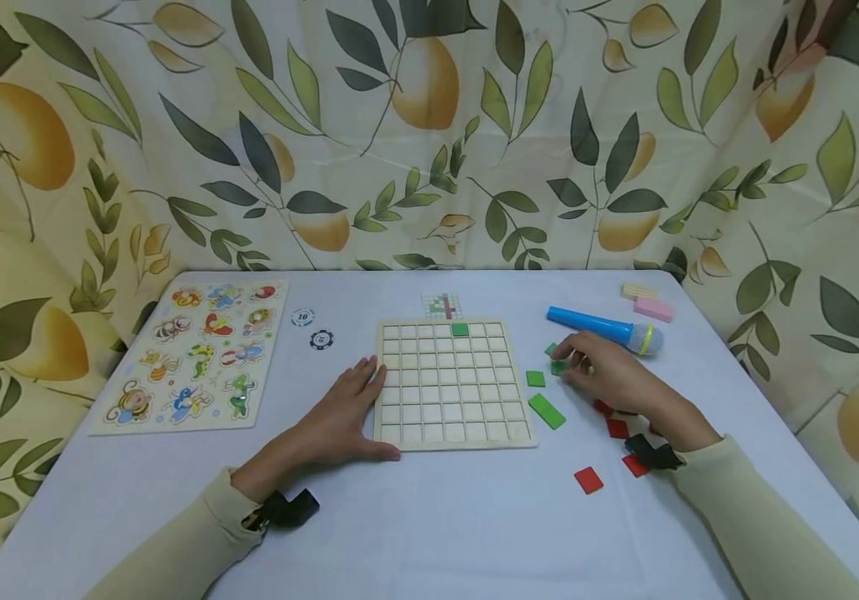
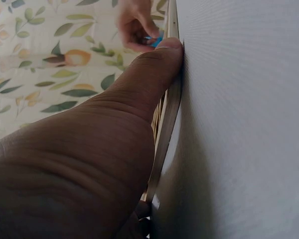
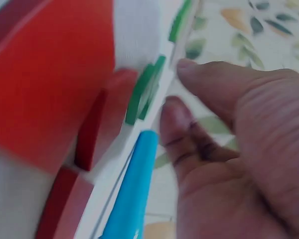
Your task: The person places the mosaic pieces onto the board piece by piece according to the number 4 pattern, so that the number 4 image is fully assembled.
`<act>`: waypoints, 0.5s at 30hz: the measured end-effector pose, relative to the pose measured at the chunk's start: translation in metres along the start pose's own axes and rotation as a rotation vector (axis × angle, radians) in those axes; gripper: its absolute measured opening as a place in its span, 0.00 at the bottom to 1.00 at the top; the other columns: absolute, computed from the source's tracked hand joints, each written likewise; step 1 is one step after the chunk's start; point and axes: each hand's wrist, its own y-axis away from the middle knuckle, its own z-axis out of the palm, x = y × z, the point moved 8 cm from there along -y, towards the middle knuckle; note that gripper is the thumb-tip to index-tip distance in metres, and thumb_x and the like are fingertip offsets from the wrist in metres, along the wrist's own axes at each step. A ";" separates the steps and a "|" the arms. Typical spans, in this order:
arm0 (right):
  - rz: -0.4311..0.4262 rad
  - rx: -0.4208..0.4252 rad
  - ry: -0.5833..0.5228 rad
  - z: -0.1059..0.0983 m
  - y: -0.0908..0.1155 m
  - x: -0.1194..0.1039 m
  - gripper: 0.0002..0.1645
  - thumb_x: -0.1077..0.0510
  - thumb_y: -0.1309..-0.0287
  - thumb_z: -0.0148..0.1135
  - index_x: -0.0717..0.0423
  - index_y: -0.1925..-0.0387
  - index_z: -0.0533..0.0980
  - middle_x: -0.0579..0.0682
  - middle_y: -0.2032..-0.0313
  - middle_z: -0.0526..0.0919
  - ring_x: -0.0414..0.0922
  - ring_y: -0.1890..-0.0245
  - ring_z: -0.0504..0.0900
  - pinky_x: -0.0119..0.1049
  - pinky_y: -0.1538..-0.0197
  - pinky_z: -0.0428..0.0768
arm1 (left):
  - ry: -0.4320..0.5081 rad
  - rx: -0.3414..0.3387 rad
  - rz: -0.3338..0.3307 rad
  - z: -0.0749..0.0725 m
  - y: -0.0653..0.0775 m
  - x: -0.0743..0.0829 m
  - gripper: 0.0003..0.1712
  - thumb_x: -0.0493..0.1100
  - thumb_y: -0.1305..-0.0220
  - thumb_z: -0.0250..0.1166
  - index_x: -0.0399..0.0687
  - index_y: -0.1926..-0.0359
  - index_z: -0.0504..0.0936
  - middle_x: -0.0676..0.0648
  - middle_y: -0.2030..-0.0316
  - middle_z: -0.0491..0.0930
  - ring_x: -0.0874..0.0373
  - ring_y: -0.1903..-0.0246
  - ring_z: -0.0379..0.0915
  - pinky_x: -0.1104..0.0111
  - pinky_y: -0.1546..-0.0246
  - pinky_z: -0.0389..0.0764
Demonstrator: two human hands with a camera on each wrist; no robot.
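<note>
A wooden grid board (image 1: 455, 408) lies flat on the white table, with one green square tile (image 1: 460, 330) in its top row. Against the board's left and front edges rests my left hand (image 1: 339, 417), fingers extended; its thumb (image 2: 149, 69) touches the edge in the left wrist view. To the board's right, my right hand (image 1: 612, 375) hovers over loose green tiles (image 1: 560, 367). Thumb and forefinger stand apart with nothing visible between them in the right wrist view. Near it lie a green square (image 1: 536, 378), a green rectangle (image 1: 546, 411) and several red tiles (image 1: 589, 480), some partly hidden by the hand.
A blue toy microphone (image 1: 594, 327) lies beyond my right hand, with a pink block (image 1: 653, 310) and a pale yellow block (image 1: 639, 291) behind. A small pattern card (image 1: 441, 306) sits behind the board. Leftward are two round chips (image 1: 321, 339) and an animal puzzle board (image 1: 189, 358).
</note>
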 end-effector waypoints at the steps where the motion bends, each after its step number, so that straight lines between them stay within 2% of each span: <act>1: 0.012 0.009 -0.005 -0.001 0.001 0.005 0.19 0.62 0.34 0.73 0.55 0.43 0.81 0.54 0.50 0.84 0.49 0.51 0.81 0.43 0.48 0.85 | -0.002 -0.002 0.001 0.001 0.000 0.000 0.78 0.74 0.49 0.78 0.44 0.13 0.44 0.42 0.12 0.35 0.44 0.12 0.28 0.46 0.13 0.47; 9: 0.055 0.015 -0.076 0.002 0.003 0.033 0.22 0.59 0.33 0.73 0.56 0.40 0.78 0.55 0.47 0.85 0.49 0.51 0.81 0.29 0.50 0.81 | -0.007 -0.001 0.003 0.000 0.000 0.002 0.78 0.74 0.49 0.78 0.44 0.13 0.44 0.43 0.12 0.35 0.45 0.12 0.28 0.46 0.13 0.46; 15: 0.115 0.007 -0.121 0.005 0.002 0.048 0.16 0.56 0.23 0.63 0.53 0.38 0.79 0.54 0.44 0.84 0.50 0.49 0.81 0.23 0.51 0.79 | -0.006 0.006 -0.006 0.000 -0.001 0.000 0.78 0.74 0.49 0.79 0.44 0.13 0.45 0.43 0.12 0.36 0.45 0.12 0.29 0.46 0.13 0.46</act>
